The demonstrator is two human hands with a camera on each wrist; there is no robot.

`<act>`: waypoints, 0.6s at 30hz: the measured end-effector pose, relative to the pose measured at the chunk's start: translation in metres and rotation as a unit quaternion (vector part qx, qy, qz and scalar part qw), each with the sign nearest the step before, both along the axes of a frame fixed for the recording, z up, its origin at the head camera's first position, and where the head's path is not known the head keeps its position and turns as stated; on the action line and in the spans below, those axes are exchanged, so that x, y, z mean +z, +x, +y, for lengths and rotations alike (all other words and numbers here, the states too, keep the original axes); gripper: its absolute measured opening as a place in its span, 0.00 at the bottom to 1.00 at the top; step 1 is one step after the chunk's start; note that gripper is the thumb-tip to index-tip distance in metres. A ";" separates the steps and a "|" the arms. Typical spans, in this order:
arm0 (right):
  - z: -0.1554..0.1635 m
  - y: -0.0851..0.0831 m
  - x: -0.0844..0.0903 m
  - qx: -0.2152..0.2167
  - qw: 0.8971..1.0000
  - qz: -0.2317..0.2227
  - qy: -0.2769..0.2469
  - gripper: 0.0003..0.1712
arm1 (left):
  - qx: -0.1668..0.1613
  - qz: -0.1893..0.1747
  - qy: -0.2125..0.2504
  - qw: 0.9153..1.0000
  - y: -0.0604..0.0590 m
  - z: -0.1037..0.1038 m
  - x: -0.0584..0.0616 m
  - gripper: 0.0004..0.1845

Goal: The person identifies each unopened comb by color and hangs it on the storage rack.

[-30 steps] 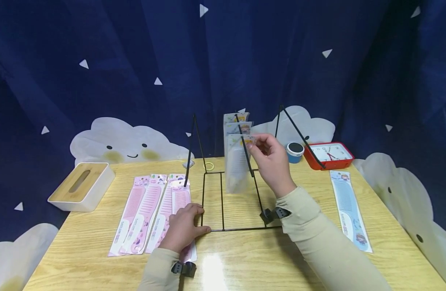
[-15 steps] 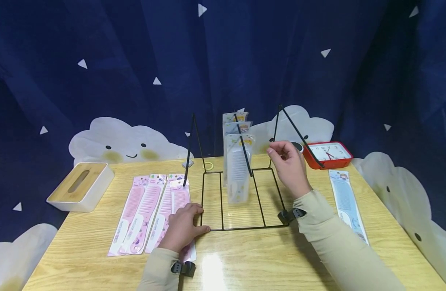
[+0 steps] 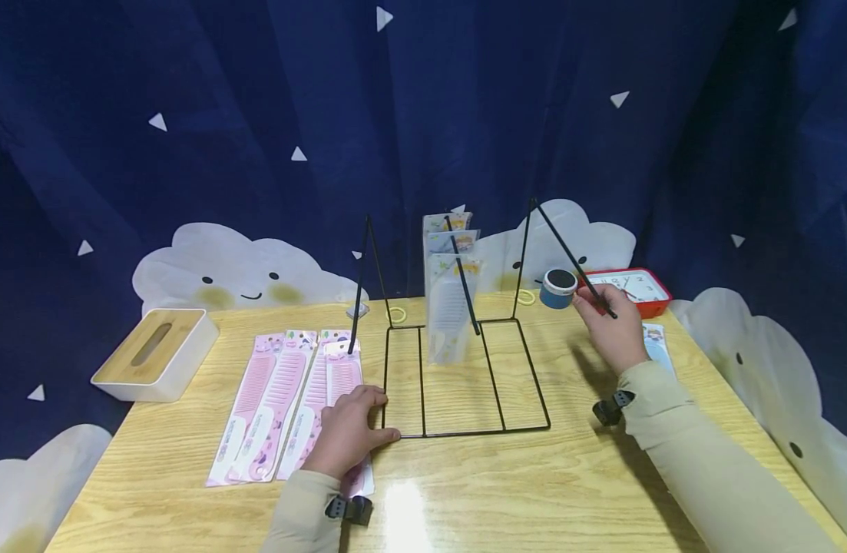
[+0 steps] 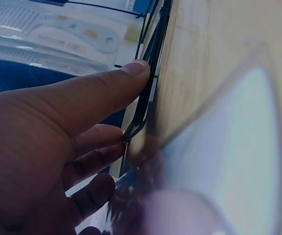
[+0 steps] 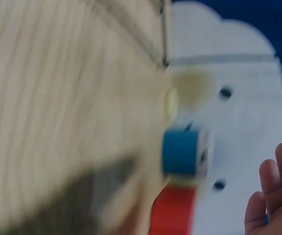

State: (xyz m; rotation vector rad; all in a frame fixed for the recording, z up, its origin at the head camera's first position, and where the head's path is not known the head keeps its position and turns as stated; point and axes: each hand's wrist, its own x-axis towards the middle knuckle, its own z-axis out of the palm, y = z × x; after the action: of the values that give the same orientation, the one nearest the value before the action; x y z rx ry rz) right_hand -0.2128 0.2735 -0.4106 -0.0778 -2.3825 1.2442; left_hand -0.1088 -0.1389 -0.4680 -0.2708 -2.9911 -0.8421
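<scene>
A black wire display rack [image 3: 464,435] stands on the table. Several packaged combs [image 3: 449,307] in pale blue hang one behind another from its middle prong. My left hand [image 3: 350,430] holds the rack's front left corner; in the left wrist view its thumb [image 4: 136,68] lies along the wire and the fingers are near the bend. Nothing is in my right hand [image 3: 611,322], which is over the table's right side beside the right prong, its fingers loosely bent. Behind it, a blue packaged comb [image 3: 656,343] lies mostly hidden by the hand and sleeve.
Several pink packaged combs [image 3: 267,415] lie left of the rack. A tissue box [image 3: 157,353] stands at far left. At back right are a blue round speaker [image 3: 558,289] and a red clock [image 3: 651,309], partly covered by my right hand. Yellow rings [image 3: 396,315] lie behind.
My right hand let go of the front hanging comb and moved right, to beside the clock. That comb swung, then settled back. My left hand stayed on the rack corner.
</scene>
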 end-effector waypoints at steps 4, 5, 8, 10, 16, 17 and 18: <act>0.027 -0.004 -0.012 -0.034 0.998 -0.030 0.045 0.17 | -0.001 0.001 0.001 1.000 0.000 0.001 0.000 0.30; 0.033 -0.005 -0.015 -0.041 0.997 -0.037 0.051 0.17 | -0.001 0.000 0.001 1.000 0.000 0.001 0.000 0.30; 0.051 -0.009 -0.028 -0.058 0.995 -0.044 0.067 0.17 | -0.002 0.004 0.000 1.000 -0.001 0.001 -0.001 0.30; 0.062 -0.011 -0.035 -0.066 0.994 -0.046 0.072 0.18 | -0.002 0.006 0.000 1.000 -0.002 0.001 -0.001 0.30; 0.085 -0.012 -0.050 -0.088 0.989 -0.072 0.090 0.23 | -0.001 0.004 0.001 1.000 -0.002 0.000 -0.003 0.30; 0.088 -0.012 -0.051 -0.095 0.988 -0.084 0.091 0.24 | 0.000 0.003 0.003 1.000 -0.002 0.000 -0.003 0.30; 0.090 -0.011 -0.051 -0.105 0.985 -0.100 0.097 0.26 | 0.001 0.003 0.004 1.000 -0.002 0.000 -0.003 0.30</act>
State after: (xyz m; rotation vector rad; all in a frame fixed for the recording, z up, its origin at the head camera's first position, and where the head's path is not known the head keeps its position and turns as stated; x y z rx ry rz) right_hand -0.2241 0.3635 -0.4620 -0.3996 -2.5754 0.9415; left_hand -0.1104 -0.1393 -0.4710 -0.2711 -2.9806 -0.8514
